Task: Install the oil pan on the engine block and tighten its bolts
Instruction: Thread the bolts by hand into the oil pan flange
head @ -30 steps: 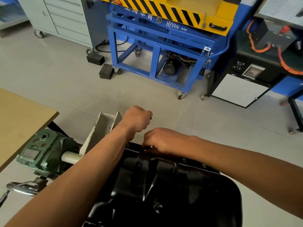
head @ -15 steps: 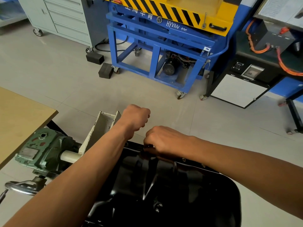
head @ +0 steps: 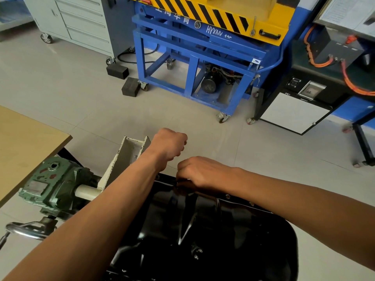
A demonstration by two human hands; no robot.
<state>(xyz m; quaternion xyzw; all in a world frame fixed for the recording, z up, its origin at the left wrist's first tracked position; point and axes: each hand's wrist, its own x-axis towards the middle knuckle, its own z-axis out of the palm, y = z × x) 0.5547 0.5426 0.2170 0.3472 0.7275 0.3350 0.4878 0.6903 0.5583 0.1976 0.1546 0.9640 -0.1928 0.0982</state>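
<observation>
The black oil pan (head: 223, 230) is sitting upside-up on the engine, which is mostly hidden under it on the stand, beside the green gearbox (head: 46, 185). The person is leaning over it with the right hand (head: 199, 171) bending its fingertips down onto the pan's far flange, seemingly working a bolt into a hole there, though the fingers are covering whatever they are pinching and I cannot tell what it is. The left hand (head: 169, 144) is hovering just above and beyond that rim, curled into a tight fist; whether spare bolts are inside it is not visible. An open flange hole (head: 227, 196) is showing just to the right of the working hand, so the pan is likely not yet clamped all round. The risk I am seeing: a bolt starting crooked and cross-threading, or slipping from the fingertips to the floor. With few bolts in, the pan could also be shifting off its holes.
</observation>
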